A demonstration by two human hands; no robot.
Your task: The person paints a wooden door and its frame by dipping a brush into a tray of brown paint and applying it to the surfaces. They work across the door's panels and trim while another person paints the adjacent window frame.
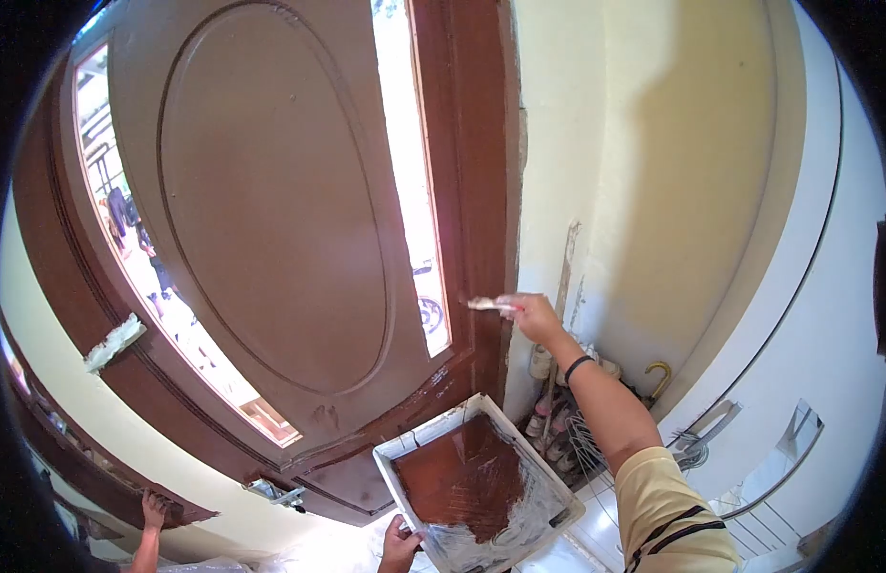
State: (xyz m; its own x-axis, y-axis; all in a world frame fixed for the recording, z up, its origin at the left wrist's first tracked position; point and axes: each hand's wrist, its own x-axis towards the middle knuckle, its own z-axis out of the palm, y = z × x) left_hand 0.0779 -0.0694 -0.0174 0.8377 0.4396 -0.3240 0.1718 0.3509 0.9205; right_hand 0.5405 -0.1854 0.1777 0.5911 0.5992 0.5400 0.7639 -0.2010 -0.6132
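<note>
My right hand (534, 318) is closed around a paintbrush (491, 305), its bristles at the reddish-brown right edge of the door (467, 248). Low in the view, my left hand (399, 546) grips the lower left rim of a white paint tray (397, 482). Dark reddish-brown paint (462, 477) covers much of the tray's inside, with whitish smears near its lower right. The door has a brown panel (271, 191) with an oval moulding and narrow glass strips on both sides.
Another person's hand (154, 511) touches a brown frame at the lower left. White wrapping (116, 346) covers something on the left frame. Shoes (558, 444), a wire rack and an umbrella handle (660, 375) stand in the corner. A white door (806, 315) is at right.
</note>
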